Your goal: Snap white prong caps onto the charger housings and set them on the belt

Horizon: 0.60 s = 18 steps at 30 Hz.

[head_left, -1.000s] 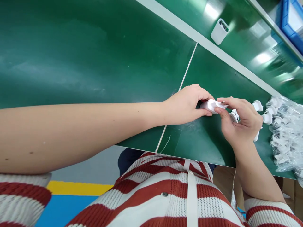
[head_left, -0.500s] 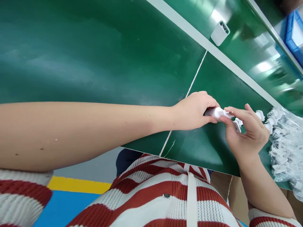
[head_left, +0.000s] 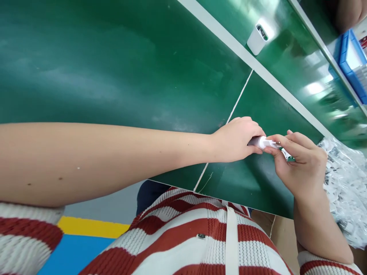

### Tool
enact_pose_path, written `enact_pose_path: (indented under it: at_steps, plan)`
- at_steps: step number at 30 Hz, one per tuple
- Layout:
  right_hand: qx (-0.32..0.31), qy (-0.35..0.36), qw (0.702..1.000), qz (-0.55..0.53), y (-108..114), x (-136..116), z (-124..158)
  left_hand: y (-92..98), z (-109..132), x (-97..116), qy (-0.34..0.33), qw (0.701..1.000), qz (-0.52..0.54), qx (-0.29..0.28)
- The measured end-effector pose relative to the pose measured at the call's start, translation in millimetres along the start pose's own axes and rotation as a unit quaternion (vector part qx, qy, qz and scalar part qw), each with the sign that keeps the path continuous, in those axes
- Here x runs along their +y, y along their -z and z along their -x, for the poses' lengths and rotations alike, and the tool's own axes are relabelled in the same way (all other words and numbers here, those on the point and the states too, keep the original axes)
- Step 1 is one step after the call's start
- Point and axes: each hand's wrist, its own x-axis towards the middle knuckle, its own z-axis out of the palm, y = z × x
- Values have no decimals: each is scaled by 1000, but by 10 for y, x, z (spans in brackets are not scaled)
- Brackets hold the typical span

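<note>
A white power adapter (head_left: 262, 143) with metal plug pins is held between my two hands, low over the green table (head_left: 137, 88). My left hand (head_left: 237, 139) is closed around its body, so much of it is hidden. From the other side, the thumb and fingertips of my right hand (head_left: 305, 160) pinch the plug end beside the pins. Small white plastic pieces (head_left: 286, 154) show behind the right hand, partly covered by it; whether they lie on the table or in the palm I cannot make out.
A clear plastic bag (head_left: 344, 187) full of small white parts lies right of my right hand. An open-topped white housing (head_left: 257, 40) stands beyond the pale strip (head_left: 220, 30). At the upper right are a blue tray (head_left: 345, 57) and part of another person's arm (head_left: 349, 13).
My right hand has come slightly closer to my left, its fingers drawn further around the plug end. The view has shifted a little; the adapter stays in both hands.
</note>
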Motion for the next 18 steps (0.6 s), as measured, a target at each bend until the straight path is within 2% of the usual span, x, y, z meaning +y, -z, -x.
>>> enact_pose_path:
  at_steps: [4,8,11,15,18]
  plan:
    - [-10,-25,997,69,23,-61,8,8,-2,15,-1,1000,-19,-6]
    - [-7,-26,997,69,51,-85,-14,8,-12,24,4,1000,-14,3]
    - [0,-23,999,47,28,-41,-53,8,-36,22,12,1000,1,10]
    - [-5,-22,999,-41,-69,40,-58,-47,-43,0,7,1000,-17,19]
    - [22,-38,995,-89,-167,84,16,-99,-17,-27,-10,999,-32,15]
